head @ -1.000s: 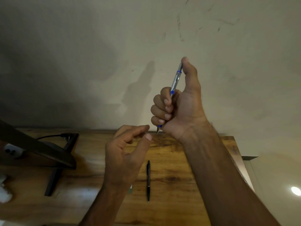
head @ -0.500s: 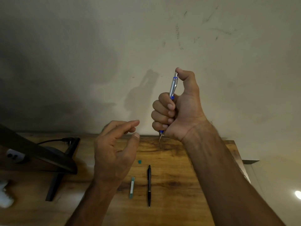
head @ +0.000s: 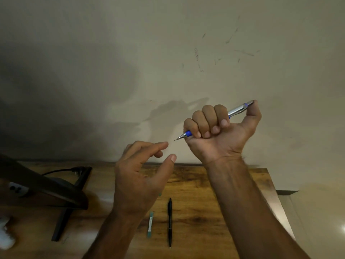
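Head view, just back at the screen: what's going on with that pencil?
A person grips a silver-and-blue pencil in the fist of the right hand, thumb at its top end, tip pointing toward the left hand. The left hand is open and holds nothing, its fingers just short of the tip. A black pen and a green tube lie side by side on the table below.

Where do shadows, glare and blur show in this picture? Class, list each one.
Head view: the right hand and pencil throw a soft shadow leftward on the wall; head view: the wall's left side is dim; head view: a glare spot sits at the right edge; head view: the white thing at lower left is blurred, the pen on the table sharp.
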